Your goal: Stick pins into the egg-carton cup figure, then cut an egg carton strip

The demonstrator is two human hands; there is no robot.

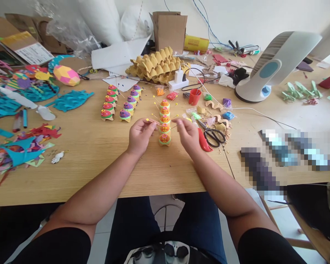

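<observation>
A caterpillar-like craft figure (164,123) made of orange and green painted egg-carton cups lies in a row on the wooden table (104,161). Thin sticks with yellow beads poke out of its sides. My left hand (139,135) is at its left side, fingers pinched on a yellow-tipped stick. At the figure's right side, my right hand (189,134) has its fingers curled and pinched on another thin stick. Both hands touch the figure near its middle segments.
Two more cup caterpillars (107,103) (129,103) lie to the left. Scissors (215,135), a red cup (194,96), clay lumps, egg cartons (156,65), a white fan (272,66), paper scraps (24,146) and blue paper cut-outs (71,99) crowd the table.
</observation>
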